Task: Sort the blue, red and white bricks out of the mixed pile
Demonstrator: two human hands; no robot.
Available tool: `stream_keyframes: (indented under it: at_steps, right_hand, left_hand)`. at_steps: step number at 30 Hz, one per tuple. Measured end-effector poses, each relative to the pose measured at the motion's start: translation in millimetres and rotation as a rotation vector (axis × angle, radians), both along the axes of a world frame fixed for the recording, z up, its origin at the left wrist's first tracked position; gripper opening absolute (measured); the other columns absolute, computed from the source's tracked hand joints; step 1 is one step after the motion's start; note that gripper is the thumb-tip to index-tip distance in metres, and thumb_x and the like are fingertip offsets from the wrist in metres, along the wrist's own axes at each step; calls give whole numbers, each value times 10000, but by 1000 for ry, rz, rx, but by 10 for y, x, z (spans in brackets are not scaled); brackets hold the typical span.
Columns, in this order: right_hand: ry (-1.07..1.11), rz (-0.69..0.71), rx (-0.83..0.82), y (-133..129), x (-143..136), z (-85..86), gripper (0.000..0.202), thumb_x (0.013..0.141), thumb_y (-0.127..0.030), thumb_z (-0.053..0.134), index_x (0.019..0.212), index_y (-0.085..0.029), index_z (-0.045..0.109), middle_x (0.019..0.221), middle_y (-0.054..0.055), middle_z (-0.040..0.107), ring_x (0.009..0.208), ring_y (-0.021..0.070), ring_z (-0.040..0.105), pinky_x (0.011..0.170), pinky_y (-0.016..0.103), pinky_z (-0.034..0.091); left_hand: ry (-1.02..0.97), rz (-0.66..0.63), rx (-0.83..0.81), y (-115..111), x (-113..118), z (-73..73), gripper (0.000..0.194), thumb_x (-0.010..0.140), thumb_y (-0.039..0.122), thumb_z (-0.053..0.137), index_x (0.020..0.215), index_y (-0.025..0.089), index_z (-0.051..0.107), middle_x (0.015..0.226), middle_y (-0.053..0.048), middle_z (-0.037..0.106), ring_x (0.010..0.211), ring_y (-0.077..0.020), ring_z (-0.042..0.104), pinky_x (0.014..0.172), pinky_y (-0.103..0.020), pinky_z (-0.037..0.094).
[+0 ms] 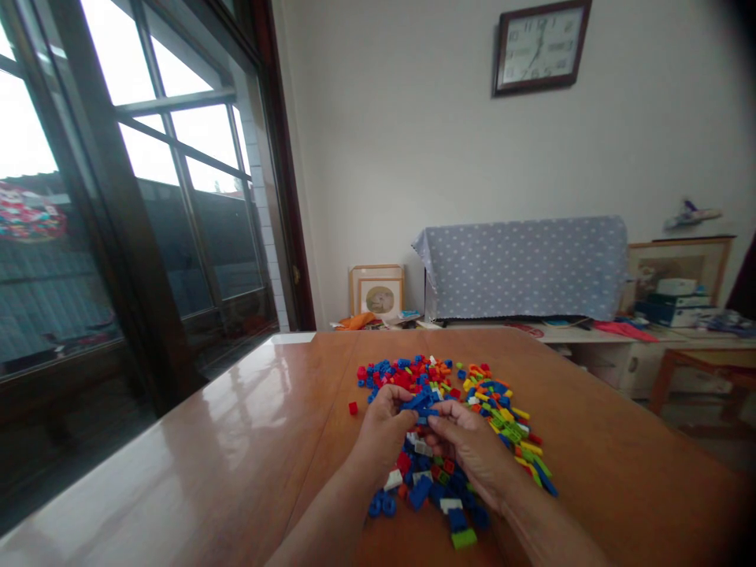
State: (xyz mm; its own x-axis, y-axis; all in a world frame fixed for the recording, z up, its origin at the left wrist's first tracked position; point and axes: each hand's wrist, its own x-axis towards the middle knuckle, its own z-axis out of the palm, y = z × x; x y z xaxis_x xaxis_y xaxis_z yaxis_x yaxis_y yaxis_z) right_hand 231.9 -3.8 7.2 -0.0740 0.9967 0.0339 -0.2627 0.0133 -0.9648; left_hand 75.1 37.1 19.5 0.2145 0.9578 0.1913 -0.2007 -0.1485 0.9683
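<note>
Left hand: my left hand [387, 421] came in from the near left, forearm slanting far and right, fingers curled over, thumb pointing right toward the middle.
Right hand: my right hand [461, 437] came in from the near right, forearm slanting far and left, thumb and index finger reaching left, the other fingers curled beneath.
Grip: thumb and fingers of both hands pinched the blue pieces [421, 402] between them; whether these were joined or only touching, I could not tell.
Blue pieces, place: between my fingertips, above the middle of the loose bricks, with the far pile [407, 372] beyond and the near pile [420, 492] on my side.
Blue pieces, axis: the upper one's long axis ran slantwise from near left to far right; the lower one lay closer to left-right. Stud direction was too small to read.
Strip row: long yellow, green and blue strips [513, 425] lay right of my right hand, in a band running from far left to near right.
Outliers: a single red brick [353, 408] sat apart, left of my left hand; a lime-green brick [464, 539] marked the near edge of the near pile.
Surface: brown wooden table [236, 465], glossy at left.
</note>
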Motion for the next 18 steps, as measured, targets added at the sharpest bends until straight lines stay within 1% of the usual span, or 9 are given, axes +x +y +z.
stream_keyframes:
  at_steps: [3,6,10,14,16,18]
  right_hand:
    - [-96,-26,7,-6,2,5,293,833,-430,676,979,-180,632,787,8,670,663,126,586,585,230,425]
    - [-231,-78,15,-7,10,6,263,845,-425,623,969,-195,636,749,-13,651,597,114,551,537,222,379]
    - [-365,-163,22,26,50,-9,306,833,-461,594,981,-203,662,684,-22,619,553,124,522,507,232,346]
    - [-518,-285,82,86,122,-42,427,856,-516,557,1125,-202,660,661,-20,598,597,159,549,549,261,390]
    - [-602,-350,118,105,158,-55,487,873,-545,531,1204,-204,636,677,-16,601,636,180,572,578,279,411]
    - [-665,-402,144,110,186,-57,513,885,-556,507,1240,-203,617,691,-12,606,650,190,581,592,291,419]
  left_hand:
    - [-4,6,-17,-3,1,-8,252,718,140,636,947,188,542,813,18,609,706,-106,558,681,-219,433]
    - [-1,12,-24,8,-1,-31,250,720,151,635,948,191,542,824,18,618,702,-106,572,684,-221,439]
    - [23,23,-36,55,-10,-72,257,733,215,668,959,196,547,792,27,608,676,-111,573,664,-225,445]
    - [49,62,-38,106,-48,-69,189,797,330,636,904,192,563,830,5,613,736,-137,601,686,-248,486]
    - [58,102,-20,132,-89,-49,158,795,322,619,871,189,579,835,5,608,756,-137,604,703,-249,499]
    - [63,151,4,168,-149,-28,142,771,287,621,867,184,607,828,10,606,761,-132,600,713,-240,500]
